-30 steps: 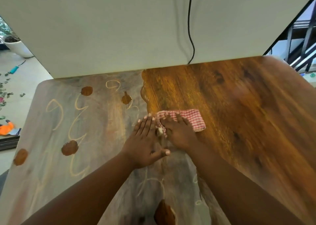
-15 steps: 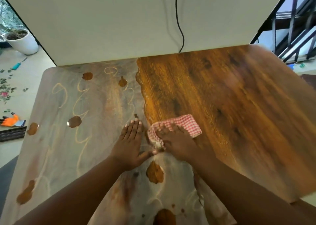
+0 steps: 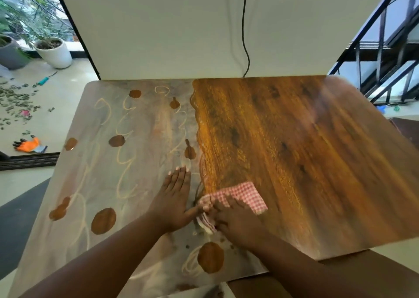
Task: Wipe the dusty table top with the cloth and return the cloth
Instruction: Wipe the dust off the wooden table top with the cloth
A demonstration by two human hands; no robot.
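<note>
The table top point(image 3: 294, 150) was a wooden slab in two distinct conditions: the right portion showed clean, glossy brown grain, while the left portion carried a grey dust film marked with pale finger-drawn loops and several round bare patches. The boundary between the two ran in a wavy line from the far edge toward the near edge, slightly left of centre. The cloth point(image 3: 240, 195), a red-and-white checked fabric, lay folded and bunched on the table near this boundary, toward the near side; its far-right part was flat on clean wood, and its near-left end was gathered into folds. The right hand point(image 3: 235, 224) rested on top of the cloth with fingers curled over and into the bunched fabric, gripping it. The left hand point(image 3: 174, 203) lay palm down on the dusty surface just left of the cloth, fingers straight and together, holding nothing; its thumb extended right and touched the cloth's gathered end. A black cable point(image 3: 244, 30) hung down the white wall point(image 3: 158, 25) behind the far edge. An orange glove point(image 3: 29, 144) lay on the floor to the left, with a white plant pot point(image 3: 54, 51) farther off.
</note>
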